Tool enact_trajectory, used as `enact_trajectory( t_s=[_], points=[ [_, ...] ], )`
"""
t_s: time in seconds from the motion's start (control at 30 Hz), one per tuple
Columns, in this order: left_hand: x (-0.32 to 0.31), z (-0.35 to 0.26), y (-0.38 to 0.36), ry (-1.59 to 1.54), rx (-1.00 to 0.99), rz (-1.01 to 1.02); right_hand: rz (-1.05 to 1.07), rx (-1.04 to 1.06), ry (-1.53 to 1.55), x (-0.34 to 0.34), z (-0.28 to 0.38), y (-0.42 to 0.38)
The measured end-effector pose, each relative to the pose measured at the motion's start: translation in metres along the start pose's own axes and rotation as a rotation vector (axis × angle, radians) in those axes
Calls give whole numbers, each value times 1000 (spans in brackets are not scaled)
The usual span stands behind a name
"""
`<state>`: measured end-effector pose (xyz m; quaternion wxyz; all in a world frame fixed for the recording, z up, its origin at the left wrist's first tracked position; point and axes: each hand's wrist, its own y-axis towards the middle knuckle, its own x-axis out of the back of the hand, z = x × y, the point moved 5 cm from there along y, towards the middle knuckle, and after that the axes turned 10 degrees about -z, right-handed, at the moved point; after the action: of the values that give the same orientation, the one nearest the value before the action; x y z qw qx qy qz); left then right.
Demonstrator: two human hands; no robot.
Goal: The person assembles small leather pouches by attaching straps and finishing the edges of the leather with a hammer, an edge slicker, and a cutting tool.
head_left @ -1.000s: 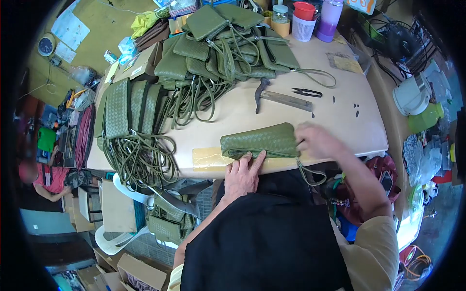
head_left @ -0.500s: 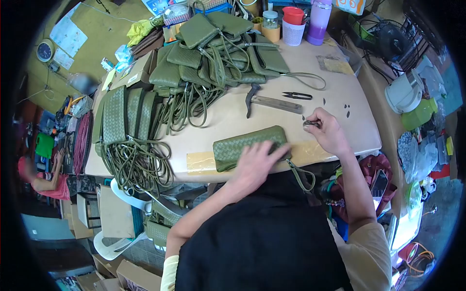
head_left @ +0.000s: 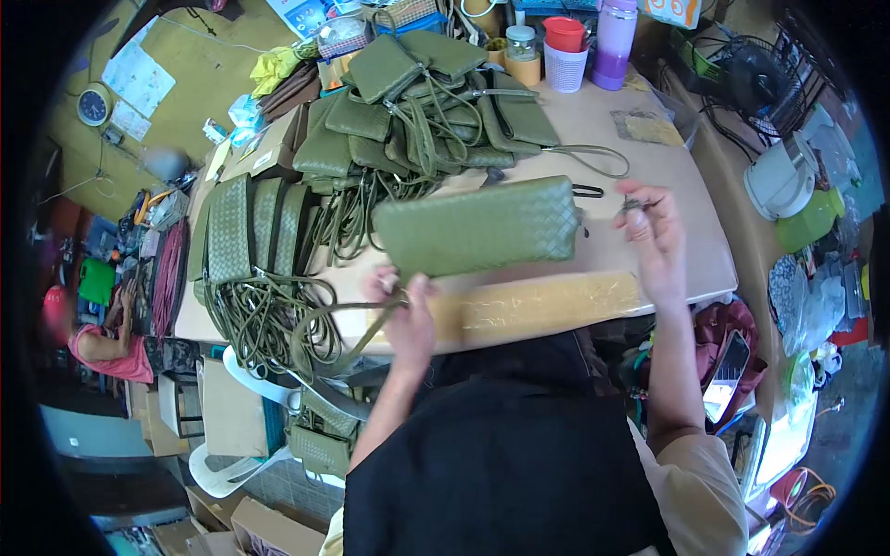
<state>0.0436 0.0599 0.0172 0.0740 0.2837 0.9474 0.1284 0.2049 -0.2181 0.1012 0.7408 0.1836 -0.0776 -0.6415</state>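
A green woven pouch [head_left: 477,227] hangs above the table, slightly blurred, its long side facing me. My left hand [head_left: 403,320] is closed at its lower left corner, around the strap end, and the strap loop [head_left: 324,324] trails off to the left. To the right of the pouch, my right hand [head_left: 656,236] is raised with thumb and fingers pinched on a small dark piece, too small to name. Behind the pouch, the handle loop of the black thread snips [head_left: 588,191] shows. The hammer is mostly hidden, with only part of its head [head_left: 494,174] visible.
Green pouches with straps [head_left: 422,111] are piled at the back, and more stand in a row [head_left: 232,227] at the left. Brown tape [head_left: 547,301] runs along the table's front edge. Cups and a purple bottle [head_left: 612,46] stand behind. A person in pink [head_left: 111,352] sits far left.
The pouch has been lifted off the table and turned so its strap end is at the left. My left hand has gone from lying on it to gripping that end. My right hand has shifted slightly right.
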Motion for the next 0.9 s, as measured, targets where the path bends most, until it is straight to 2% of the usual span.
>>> enact_trajectory(
  t_s=[0.07,0.1,0.17,0.2,0.23,0.27,0.3,0.33,0.37,0.4,0.43,0.47,0.5,0.57,0.6,0.67,0.7,0.77,0.8,0.83,0.87,0.9],
  points=[
    [9,22,-31,514,-429,131,4,-56,85,-21,-16,-16],
    [18,14,-41,520,-424,128,56,-85,13,-31,-28,-26],
    [36,13,-59,58,449,117,115,-119,-63,-39,-47,-37],
    [50,5,-62,187,573,186,227,33,-282,-42,-51,-41],
    [68,4,-63,261,678,415,342,193,-495,-48,-51,-45],
    [85,2,-65,335,774,647,355,195,-491,-51,-49,-48],
    [95,-6,-62,334,775,636,422,182,-506,-57,-47,-54],
    [94,-25,-63,207,650,783,491,166,-521,-63,-44,-58],
    [91,-46,-66,79,517,925,571,241,-583,-75,-37,-59],
    [79,-60,-57,152,355,816,579,240,-579,-84,-41,-58],
    [56,-70,-47,222,194,704,632,334,-679,-95,-50,-60],
    [37,-78,-37,398,-227,572,683,431,-779,-103,-59,-60],
    [13,-87,-28,664,-562,534,687,436,-777,-106,-71,-57],
    [-16,-61,-14,891,-748,453,835,617,-766,-116,-87,-57],
    [-13,-49,-12,893,-744,443,843,623,-764,-116,-87,-57],
    [-5,-14,0,908,-411,546,921,569,-705,-119,-89,-57],
    [0,-12,0,783,-361,567,919,569,-703,-119,-88,-54],
    [8,-11,-8,682,-291,594,984,216,-557,-113,-89,-48],
    [9,-11,-10,581,-228,616,989,212,-557,-114,-86,-45],
    [9,-11,-11,528,-198,594,1038,100,-564,-114,-87,-43],
    [8,-8,-14,530,-192,593,1084,-13,-569,-114,-89,-43],
    [8,-6,-14,532,-214,552,1086,-17,-567,-114,-87,-41]
  ],
)
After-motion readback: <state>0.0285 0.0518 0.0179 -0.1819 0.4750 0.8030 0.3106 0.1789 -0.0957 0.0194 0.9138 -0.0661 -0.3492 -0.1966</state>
